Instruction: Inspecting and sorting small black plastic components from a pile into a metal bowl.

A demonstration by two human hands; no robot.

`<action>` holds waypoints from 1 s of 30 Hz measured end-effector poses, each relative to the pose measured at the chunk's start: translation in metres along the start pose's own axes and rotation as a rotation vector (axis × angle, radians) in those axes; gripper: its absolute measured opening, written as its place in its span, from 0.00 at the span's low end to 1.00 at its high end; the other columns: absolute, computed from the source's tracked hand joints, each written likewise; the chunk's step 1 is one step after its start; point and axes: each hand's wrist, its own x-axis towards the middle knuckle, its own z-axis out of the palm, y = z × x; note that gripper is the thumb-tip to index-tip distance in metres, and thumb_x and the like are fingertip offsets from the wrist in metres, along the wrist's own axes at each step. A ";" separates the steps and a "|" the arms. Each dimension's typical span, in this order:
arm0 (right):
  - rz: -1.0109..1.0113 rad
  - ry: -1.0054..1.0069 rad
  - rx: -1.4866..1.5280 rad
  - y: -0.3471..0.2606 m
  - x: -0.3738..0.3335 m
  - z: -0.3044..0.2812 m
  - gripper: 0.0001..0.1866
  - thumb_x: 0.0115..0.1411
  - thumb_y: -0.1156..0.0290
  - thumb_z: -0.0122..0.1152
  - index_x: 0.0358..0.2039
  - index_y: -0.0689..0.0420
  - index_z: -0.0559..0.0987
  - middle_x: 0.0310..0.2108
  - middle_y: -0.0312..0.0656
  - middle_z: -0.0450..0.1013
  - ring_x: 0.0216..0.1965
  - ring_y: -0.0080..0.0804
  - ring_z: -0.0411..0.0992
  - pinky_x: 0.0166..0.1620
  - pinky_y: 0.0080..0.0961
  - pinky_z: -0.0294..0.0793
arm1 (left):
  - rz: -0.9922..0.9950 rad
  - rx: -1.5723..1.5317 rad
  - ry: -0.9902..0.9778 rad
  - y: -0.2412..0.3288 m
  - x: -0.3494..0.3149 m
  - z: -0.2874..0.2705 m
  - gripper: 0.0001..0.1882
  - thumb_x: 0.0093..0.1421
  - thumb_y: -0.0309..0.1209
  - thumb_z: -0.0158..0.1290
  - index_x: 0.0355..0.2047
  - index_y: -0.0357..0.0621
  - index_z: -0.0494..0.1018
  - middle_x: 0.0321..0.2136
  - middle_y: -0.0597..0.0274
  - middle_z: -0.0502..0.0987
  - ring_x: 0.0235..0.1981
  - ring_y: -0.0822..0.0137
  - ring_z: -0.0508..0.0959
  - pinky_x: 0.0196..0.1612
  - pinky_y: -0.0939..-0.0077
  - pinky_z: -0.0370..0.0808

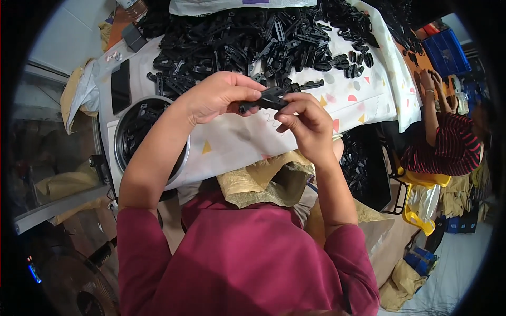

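Note:
Between my two hands, above the near part of the table, is a small black plastic part (273,98). My left hand (224,97) pinches its left end between thumb and fingers. On its right end, the fingertips of my right hand (308,124) are closed. Its exact kind cannot be made out, and my fingers cover both ends. Just beyond my hands a large heap of loose black plastic parts (232,45) covers the far side of the table. To the left of my left forearm stands a round metal bowl (122,150) with more black parts in it.
A patterned tablecloth (363,97) covers the table; a dark phone (120,87) lies at its left. An open brown sack (253,181) sits at my lap. Right of it is a black crate (377,174) of parts. Another person (443,139) sits at the far right, near a blue bin (447,51).

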 end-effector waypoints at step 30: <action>-0.031 -0.028 -0.874 0.018 -0.020 -0.003 0.18 0.45 0.73 0.63 0.38 0.59 0.72 0.34 0.46 0.70 0.36 0.46 0.70 0.38 0.33 0.70 | 0.428 1.157 0.153 -0.056 -0.001 0.013 0.18 0.48 0.28 0.54 0.40 0.38 0.68 0.32 0.51 0.74 0.37 0.53 0.74 0.42 0.64 0.69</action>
